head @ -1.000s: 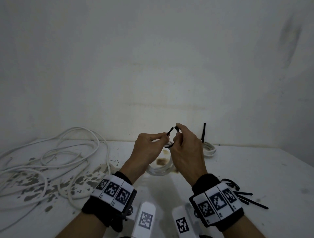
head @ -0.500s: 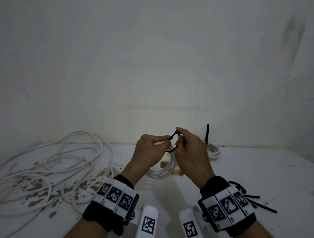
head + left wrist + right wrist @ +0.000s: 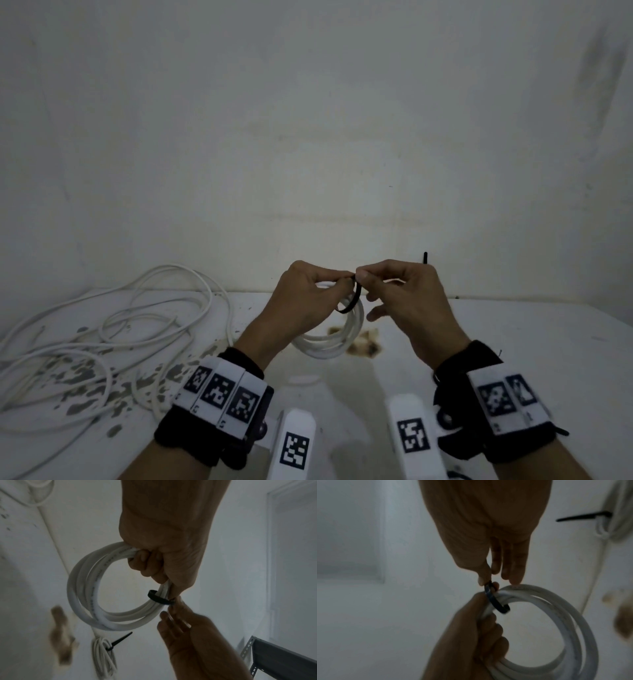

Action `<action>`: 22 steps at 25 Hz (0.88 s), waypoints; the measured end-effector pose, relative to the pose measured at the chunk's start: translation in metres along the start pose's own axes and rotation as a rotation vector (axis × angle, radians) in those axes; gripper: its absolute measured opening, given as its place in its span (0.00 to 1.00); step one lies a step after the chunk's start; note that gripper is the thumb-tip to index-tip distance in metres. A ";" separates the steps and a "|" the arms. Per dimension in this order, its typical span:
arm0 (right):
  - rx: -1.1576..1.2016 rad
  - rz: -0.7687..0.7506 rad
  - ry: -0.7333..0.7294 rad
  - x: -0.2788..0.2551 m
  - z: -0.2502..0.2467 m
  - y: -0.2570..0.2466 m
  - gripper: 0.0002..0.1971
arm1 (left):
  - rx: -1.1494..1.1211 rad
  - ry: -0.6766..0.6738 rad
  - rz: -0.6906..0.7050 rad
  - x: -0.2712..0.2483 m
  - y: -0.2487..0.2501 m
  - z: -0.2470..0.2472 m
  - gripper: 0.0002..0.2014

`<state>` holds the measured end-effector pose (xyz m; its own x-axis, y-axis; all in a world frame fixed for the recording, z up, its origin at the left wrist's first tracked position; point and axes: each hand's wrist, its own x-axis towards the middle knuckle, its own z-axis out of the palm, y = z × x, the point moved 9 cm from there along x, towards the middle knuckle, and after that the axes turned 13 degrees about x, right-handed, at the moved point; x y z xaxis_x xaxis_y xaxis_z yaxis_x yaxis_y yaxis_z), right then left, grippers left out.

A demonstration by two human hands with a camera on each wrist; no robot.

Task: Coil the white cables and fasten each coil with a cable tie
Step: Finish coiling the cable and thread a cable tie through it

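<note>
My left hand (image 3: pixel 310 298) grips a white cable coil (image 3: pixel 337 337) held up above the table; its fingers curl round the strands (image 3: pixel 96 588). A black cable tie (image 3: pixel 352 298) loops loosely around the coil (image 3: pixel 556 615) beside those fingers. My right hand (image 3: pixel 400 291) pinches the tie's end (image 3: pixel 488 586) between thumb and forefinger, its other fingers stretched out. The same tie (image 3: pixel 158 597) shows as a loose band round the strands. Behind the right hand a tied coil (image 3: pixel 102 654) lies on the table, its black tie tail (image 3: pixel 425 262) sticking up.
Loose white cables (image 3: pixel 102 332) sprawl over the left of the white table (image 3: pixel 531 342), among dark paint chips. A brown stain (image 3: pixel 366 342) marks the table's middle. A white wall stands close behind. A grey metal shelf frame (image 3: pixel 274 654) shows in the left wrist view.
The tie's two ends, apart a second ago, have met and now form a closed loop around the coil. Both hands have moved slightly apart, the right one shifting rightward.
</note>
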<state>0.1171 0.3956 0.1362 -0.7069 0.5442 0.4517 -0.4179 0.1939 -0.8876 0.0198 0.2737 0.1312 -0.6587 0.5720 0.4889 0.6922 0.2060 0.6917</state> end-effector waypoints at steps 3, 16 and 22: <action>-0.338 -0.282 0.133 -0.005 -0.002 -0.028 0.03 | -0.080 0.008 -0.073 -0.001 -0.005 0.010 0.09; -0.399 -0.360 -0.100 -0.043 0.062 -0.047 0.10 | -0.095 0.267 -0.187 0.000 -0.032 -0.016 0.21; -0.276 -0.303 -0.086 -0.038 0.060 -0.045 0.12 | -0.051 0.231 -0.152 -0.003 -0.034 -0.023 0.21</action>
<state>0.1284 0.3178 0.1641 -0.6254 0.3607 0.6919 -0.4541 0.5529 -0.6986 -0.0090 0.2467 0.1184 -0.8074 0.3406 0.4817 0.5687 0.2318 0.7892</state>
